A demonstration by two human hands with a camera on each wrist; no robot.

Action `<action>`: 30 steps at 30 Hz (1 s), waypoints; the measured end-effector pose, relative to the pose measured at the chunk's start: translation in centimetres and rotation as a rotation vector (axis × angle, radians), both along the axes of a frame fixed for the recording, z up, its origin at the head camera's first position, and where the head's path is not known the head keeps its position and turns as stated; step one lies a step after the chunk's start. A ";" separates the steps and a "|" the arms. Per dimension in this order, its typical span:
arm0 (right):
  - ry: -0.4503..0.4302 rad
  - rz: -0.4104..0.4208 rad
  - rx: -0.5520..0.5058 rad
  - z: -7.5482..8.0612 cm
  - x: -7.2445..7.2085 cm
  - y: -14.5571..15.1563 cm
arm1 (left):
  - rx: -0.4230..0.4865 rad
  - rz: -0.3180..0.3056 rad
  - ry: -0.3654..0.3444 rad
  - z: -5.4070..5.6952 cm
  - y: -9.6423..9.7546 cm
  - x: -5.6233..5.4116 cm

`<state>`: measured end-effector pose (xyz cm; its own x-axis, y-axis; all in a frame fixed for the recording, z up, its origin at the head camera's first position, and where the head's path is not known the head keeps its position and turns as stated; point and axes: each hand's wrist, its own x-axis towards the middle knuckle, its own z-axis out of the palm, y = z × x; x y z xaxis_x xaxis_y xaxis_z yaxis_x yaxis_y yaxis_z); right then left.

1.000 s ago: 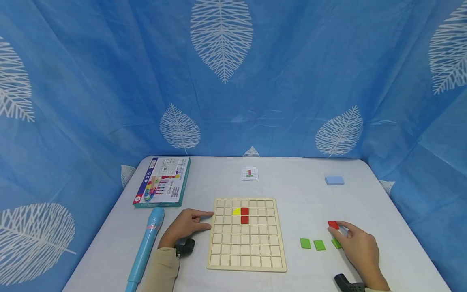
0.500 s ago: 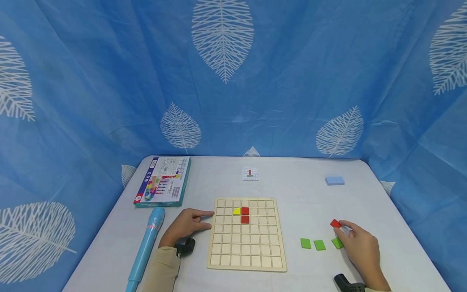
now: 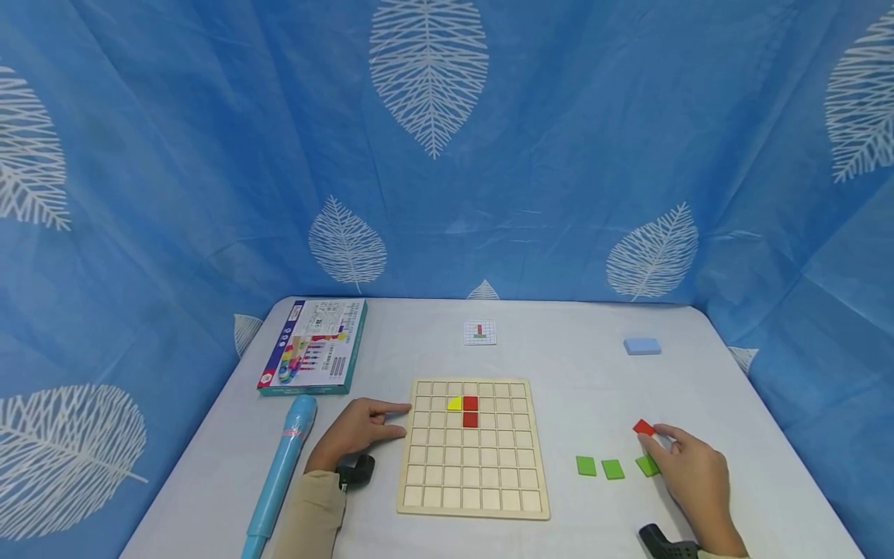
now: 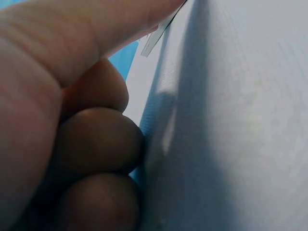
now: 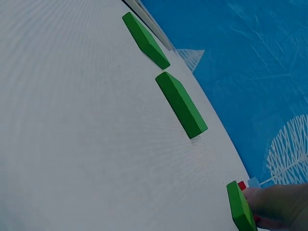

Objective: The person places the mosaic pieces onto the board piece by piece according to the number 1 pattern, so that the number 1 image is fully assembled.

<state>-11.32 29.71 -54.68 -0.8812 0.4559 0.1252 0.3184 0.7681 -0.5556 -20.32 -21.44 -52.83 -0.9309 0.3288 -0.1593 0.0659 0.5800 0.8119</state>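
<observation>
right hand [image 3: 694,470] is pinching a red tile [image 3: 642,427], best gripped lightly; left hand [image 3: 354,428], forefinger straight, is touching the board [image 3: 470,456] alongside.

A red square tile [image 3: 643,427] is pinched in the right hand [image 3: 696,472], a wooden grid board [image 3: 471,455] lying flat.

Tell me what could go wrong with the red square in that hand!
The right hand pinches the red tile near one end, so it might slip and drop. The nearest green tile lies right by that hand and could get bumped. The left hand is right at the edge of the wooden board, so a nudge might jostle the yellow piece on it.
</observation>
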 end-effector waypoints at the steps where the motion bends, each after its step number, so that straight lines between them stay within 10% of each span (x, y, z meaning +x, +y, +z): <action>1: 0.002 0.002 0.000 0.0 0.0 0.0 | -0.001 0.000 -0.002 0.0 0.0 0.0; 30: 0.159 0.179 0.078 2.9 -0.6 -3.0 | -0.015 0.013 -0.019 -0.1 0.0 0.0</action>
<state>-11.96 26.68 -51.74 -0.9134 0.2782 0.2972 0.0872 0.8468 -0.5247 -20.28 -21.44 -52.88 -0.9317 0.3146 -0.1814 0.0435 0.5928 0.8042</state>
